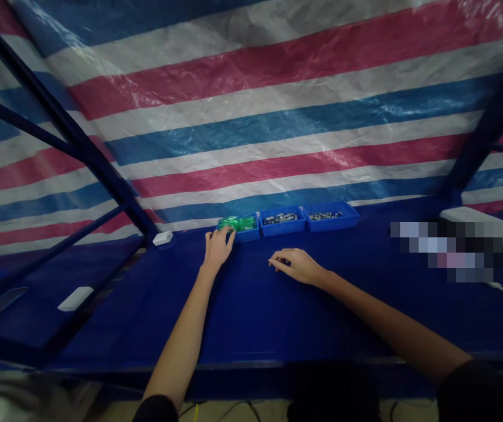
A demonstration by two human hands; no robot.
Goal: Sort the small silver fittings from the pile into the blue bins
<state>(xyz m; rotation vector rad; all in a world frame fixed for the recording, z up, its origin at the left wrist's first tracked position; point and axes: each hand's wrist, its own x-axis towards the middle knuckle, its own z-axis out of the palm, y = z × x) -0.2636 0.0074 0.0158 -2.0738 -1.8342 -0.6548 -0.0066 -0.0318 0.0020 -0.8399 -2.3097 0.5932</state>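
Has L hand (218,248) at green pcs (245,222) in leftmost bin (248,236), can't tell if gripping; R hand (301,266) half-curled over table (269,328), can't tell if empty. Expect light, slick pcs; pinch edges.

3 small open-top blue trays in a row along desk's (251,328) far edge, all upright. L tray (248,235), nearest desk's far L corner: shiny green pcs (240,223), translucent-looking, piled to approx. rim; near L part hidden. Mid tray (284,227), just beside: silvery metal pcs (280,218), loose heap. R tray (335,223): smaller metal bits (324,215), scattered on bottom; exact shapes n/a, too small.
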